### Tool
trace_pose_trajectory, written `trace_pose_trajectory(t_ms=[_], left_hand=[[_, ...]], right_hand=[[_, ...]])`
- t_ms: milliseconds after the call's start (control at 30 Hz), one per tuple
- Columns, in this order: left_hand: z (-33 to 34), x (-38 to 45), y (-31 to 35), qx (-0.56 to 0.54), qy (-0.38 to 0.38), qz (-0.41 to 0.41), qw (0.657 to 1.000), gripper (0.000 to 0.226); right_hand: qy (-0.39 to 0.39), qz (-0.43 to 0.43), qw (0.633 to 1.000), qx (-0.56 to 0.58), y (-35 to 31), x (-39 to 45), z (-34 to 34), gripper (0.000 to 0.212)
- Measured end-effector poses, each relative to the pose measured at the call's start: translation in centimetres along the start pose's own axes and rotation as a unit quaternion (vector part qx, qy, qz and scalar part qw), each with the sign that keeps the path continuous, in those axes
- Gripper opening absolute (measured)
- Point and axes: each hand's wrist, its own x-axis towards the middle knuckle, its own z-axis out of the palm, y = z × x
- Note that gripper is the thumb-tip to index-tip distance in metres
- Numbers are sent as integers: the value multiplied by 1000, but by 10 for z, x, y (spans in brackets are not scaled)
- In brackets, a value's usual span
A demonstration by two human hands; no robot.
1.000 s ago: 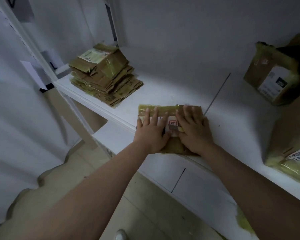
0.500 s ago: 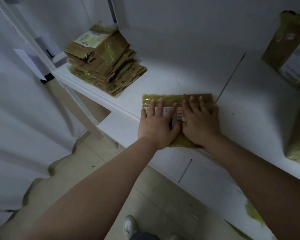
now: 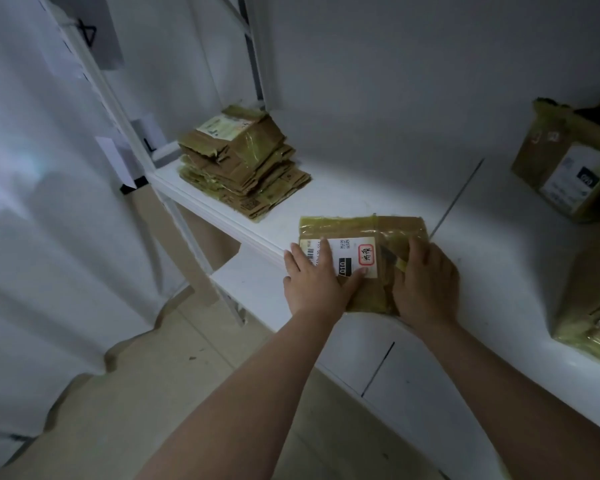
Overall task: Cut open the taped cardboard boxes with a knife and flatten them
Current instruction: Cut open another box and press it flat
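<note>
1. A flattened cardboard box [image 3: 361, 244], wrapped in yellowish tape, lies on the white shelf [image 3: 378, 195] just right of the frame's centre, its near edge at the shelf's front lip.
2. The left hand [image 3: 314, 282] lies palm down on the box's left part, fingers straight and spread a little, covering the barcode end of a white shipping label [image 3: 347, 252].
3. The right hand [image 3: 425, 285] rests on the box's right part; its fingers look bent over the cardboard, but I cannot tell whether they grip anything.
4. A stack of flattened boxes [image 3: 243, 168] sits further back on the shelf, upper left of centre, well apart from the hands.
5. At the right edge of the frame an unflattened taped box [image 3: 568, 168] stands on the shelf, and another taped box [image 3: 589, 306] sits lower down, partly cut off.
6. A white curtain [image 3: 32, 202] fills the left side.
</note>
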Motion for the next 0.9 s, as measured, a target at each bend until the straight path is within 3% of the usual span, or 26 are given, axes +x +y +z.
trace_pose_trajectory(t_ms=[133,267,400,533,733,900], left_hand=[[-5,-3,-6,-23,31,8,999,97],[-20,4,-8,-8,35,24,999,98],[-37,18,1,48,75,114,989,80],[-69,52,-2,87,136,218,962,70],[-156,139,-65,75,181,236,952,90],[-220,221,-127,72,213,259,939,87]], right_hand=[[60,-31,996,63,-3,-3,-3,49],[48,-14,998,23,-7,0,-1,50],[20,54,997,-48,-23,12,2,41],[53,123,991,2,-50,42,2,34],[136,126,978,92,-151,105,-13,34],[167,127,970,125,-252,153,-27,36]])
